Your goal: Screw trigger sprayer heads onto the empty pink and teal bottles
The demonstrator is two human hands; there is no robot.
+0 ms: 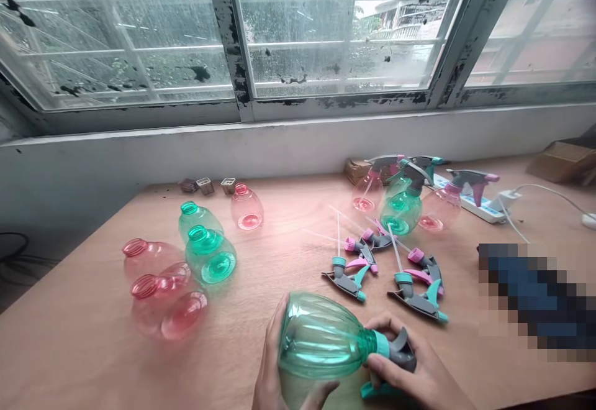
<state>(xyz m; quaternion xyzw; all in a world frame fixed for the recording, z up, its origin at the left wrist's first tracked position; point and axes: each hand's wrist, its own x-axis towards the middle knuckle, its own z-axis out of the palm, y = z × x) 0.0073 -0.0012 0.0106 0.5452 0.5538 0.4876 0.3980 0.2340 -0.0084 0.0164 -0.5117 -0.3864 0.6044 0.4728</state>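
1. Three capped bottles [404, 202] standing at bench [288, 236] rear; fourth, green bottle [321, 343], in hand.
2. Left hand [270, 366] wrapped round body; right hand [410, 369] clasping spray head [395, 351].
3. Left over: six open bottles [186, 267], four loose heads [386, 273].

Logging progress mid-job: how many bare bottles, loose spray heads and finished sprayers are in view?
Bare bottles: 5
Loose spray heads: 5
Finished sprayers: 4, including the held sprayer
Total: 14

Wooden table [288, 255] bearing bottles [207, 255]; trigger heads [347, 276].
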